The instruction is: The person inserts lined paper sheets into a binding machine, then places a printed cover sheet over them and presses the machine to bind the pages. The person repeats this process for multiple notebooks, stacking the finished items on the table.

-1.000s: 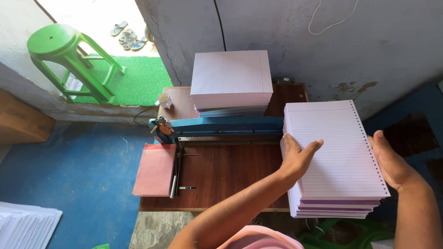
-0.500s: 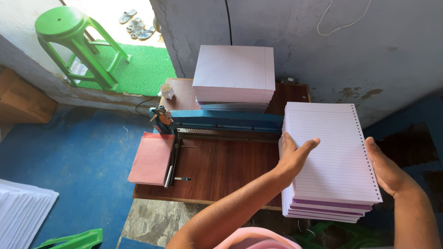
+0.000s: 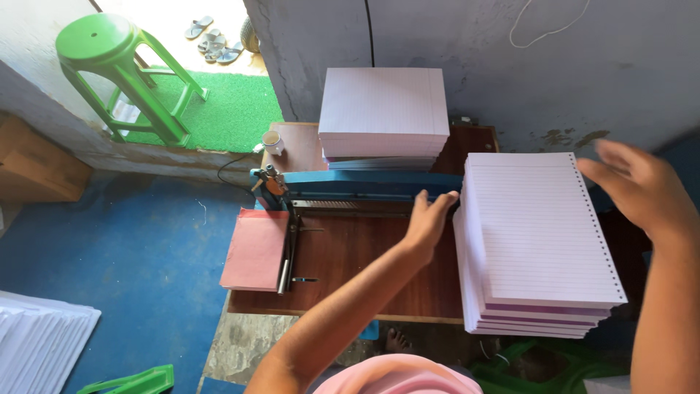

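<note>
— Hands first: what differs from half a second ago?

— Both have loosened. The left hand (image 3: 429,220) earlier gripped the left edge of the stack of ruled, punched sheets (image 3: 536,230); now its fingers are straight and loosely together, flat against the stack's upper left side, holding nothing. The right hand (image 3: 638,191) has lifted off the right edge and hovers blurred above the far right corner, fingers spread, empty.

— And the stack?

— It lies on the right part of the wooden table (image 3: 361,266), its right side overhanging the edge, just beside the blue paper-punching machine (image 3: 350,186). Earlier it sat a little lower in the view, between both palms.

— What else is around?

— A second paper stack (image 3: 383,109) rests behind the machine, unchanged. A pink board (image 3: 255,248) sits at the table's left beside the machine's handle (image 3: 286,255). A small cup (image 3: 273,141) stands at the far left corner. The green plastic stool (image 3: 120,69) stands by the green mat (image 3: 226,113), and loose white sheets (image 3: 36,339) lie on the blue floor (image 3: 124,248).
</note>
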